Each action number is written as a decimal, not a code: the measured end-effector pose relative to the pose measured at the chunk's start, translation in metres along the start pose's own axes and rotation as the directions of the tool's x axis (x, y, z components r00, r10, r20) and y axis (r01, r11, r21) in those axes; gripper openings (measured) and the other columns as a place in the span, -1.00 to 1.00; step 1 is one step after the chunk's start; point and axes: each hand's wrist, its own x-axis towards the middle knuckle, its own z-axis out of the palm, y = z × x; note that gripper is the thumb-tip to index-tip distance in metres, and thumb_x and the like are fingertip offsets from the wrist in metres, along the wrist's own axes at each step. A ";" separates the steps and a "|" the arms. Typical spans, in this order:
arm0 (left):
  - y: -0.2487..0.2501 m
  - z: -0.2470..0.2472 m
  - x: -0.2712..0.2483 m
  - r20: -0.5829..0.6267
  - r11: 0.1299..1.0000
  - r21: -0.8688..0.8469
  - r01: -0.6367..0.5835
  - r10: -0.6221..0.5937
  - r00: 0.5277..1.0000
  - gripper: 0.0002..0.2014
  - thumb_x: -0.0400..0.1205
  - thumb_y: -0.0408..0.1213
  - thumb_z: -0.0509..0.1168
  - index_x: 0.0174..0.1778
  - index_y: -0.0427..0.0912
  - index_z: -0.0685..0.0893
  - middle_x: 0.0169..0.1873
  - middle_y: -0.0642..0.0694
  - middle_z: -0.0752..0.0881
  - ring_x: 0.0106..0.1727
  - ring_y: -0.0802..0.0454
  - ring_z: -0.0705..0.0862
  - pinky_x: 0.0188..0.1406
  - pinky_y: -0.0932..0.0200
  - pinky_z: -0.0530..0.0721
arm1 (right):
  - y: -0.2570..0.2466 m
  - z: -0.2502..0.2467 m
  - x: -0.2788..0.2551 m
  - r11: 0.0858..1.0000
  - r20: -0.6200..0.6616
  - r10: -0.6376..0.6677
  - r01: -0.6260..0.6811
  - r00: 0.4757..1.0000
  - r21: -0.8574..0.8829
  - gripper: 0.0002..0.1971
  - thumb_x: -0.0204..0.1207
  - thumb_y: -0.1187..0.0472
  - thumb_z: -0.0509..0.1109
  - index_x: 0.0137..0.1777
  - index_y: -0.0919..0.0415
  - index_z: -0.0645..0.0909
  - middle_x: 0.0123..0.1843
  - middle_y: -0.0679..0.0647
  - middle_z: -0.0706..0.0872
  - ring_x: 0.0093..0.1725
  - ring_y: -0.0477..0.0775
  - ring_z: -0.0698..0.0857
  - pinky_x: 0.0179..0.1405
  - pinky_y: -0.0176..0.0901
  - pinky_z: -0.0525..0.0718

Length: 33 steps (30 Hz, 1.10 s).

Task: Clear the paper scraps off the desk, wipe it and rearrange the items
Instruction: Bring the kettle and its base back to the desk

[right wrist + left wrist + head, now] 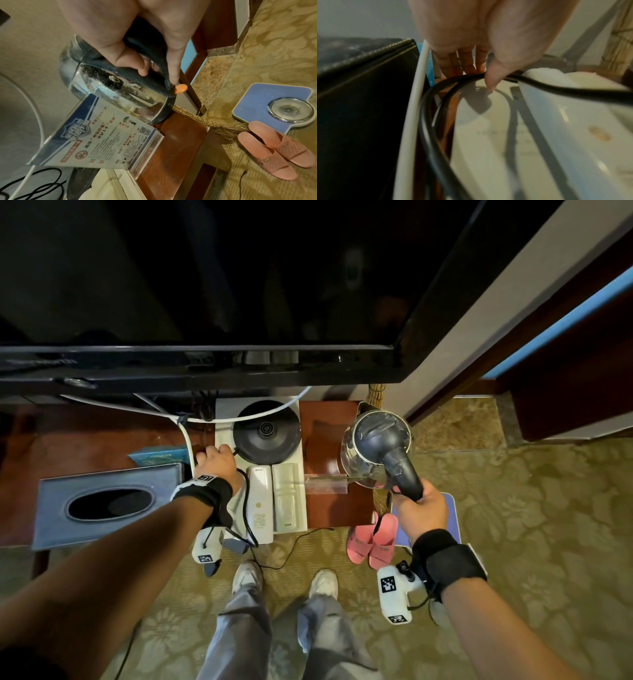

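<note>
Red-brown desk [329, 508] below a dark television [205, 285], carpet [513, 508] in front. Left hand [217, 462] reached forward, squeezed between tissue box [51, 508] and kettle base [267, 433], thumb and fingers pinched on black cord [556, 88]. Bare wood open right of tray [222, 409]. Right hand [419, 510] raised near desk's right edge, fingers wrapped round handle of kettle [373, 446], held tilted above the wood.

Steel kettle [375, 450] aloft above desk [329, 508] right end; black base [266, 436] on white tray [222, 409].
</note>
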 end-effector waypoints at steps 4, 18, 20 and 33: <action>0.003 -0.002 -0.005 -0.008 0.999 -0.039 0.022 -0.022 1.000 -0.63 0.63 -0.37 0.16 0.37 -0.37 0.41 0.32 -0.37 0.40 0.32 -0.38 0.49 0.34 -0.13 0.52 | -0.003 -0.004 0.000 1.000 -0.003 -0.007 0.007 1.000 0.018 -0.75 0.36 0.33 0.51 -0.18 -0.10 0.65 -0.27 0.04 0.75 -0.17 0.16 0.71 -0.08 0.05 0.71; 0.008 -0.054 -0.060 -0.103 0.944 -0.322 -0.068 0.036 0.994 -0.77 0.71 -0.35 0.13 0.26 -0.33 0.49 0.10 -0.40 0.71 0.16 -0.37 0.68 0.11 -0.07 0.59 | -0.041 -0.033 -0.015 0.994 0.020 -0.066 0.064 0.998 0.089 -0.68 0.39 0.39 0.45 -0.21 -0.15 0.64 -0.28 0.01 0.72 -0.19 0.13 0.68 -0.11 -0.07 0.65; 0.009 -0.057 -0.071 -0.125 0.938 -0.335 -0.089 0.049 0.991 -0.77 0.72 -0.33 0.15 0.26 -0.30 0.52 0.08 -0.38 0.73 0.13 -0.36 0.69 0.11 -0.06 0.63 | -0.047 -0.040 -0.019 0.993 0.041 -0.084 0.080 0.996 0.092 -0.67 0.39 0.41 0.43 -0.20 -0.13 0.64 -0.29 0.00 0.71 -0.22 0.09 0.65 -0.14 -0.13 0.59; 0.022 -0.085 -0.151 -0.314 0.851 -0.489 -0.194 0.036 0.949 -0.69 0.81 -0.16 0.07 0.27 -0.30 0.57 -0.02 -0.34 0.75 0.06 -0.32 0.71 -0.05 0.02 0.57 | -0.067 -0.090 -0.052 0.987 0.103 -0.158 0.155 0.982 0.039 -0.71 0.42 0.39 0.42 -0.17 -0.10 0.63 -0.25 0.03 0.73 -0.23 0.00 0.65 -0.18 -0.17 0.53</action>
